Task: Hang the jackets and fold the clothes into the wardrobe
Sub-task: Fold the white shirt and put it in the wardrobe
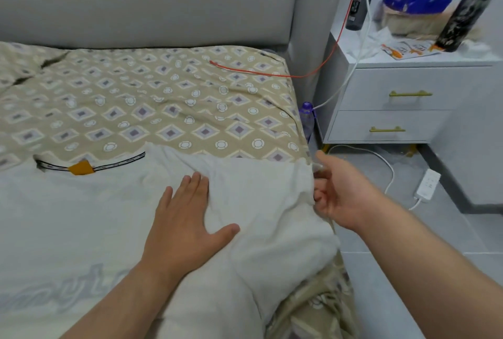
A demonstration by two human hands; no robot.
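Note:
A white T-shirt lies spread on the bed, its collar with an orange tag at the far left and pale lettering near the front. My left hand rests flat on the shirt's shoulder, fingers apart. At the bed's right edge my right hand pinches the end of the shirt's sleeve, which is stretched out towards it. No wardrobe or jacket is in view.
The bed has a beige patterned cover and a grey headboard. An orange cable trails across it. A white nightstand with clutter stands to the right, a purple bottle beside it, and a power strip on the grey floor.

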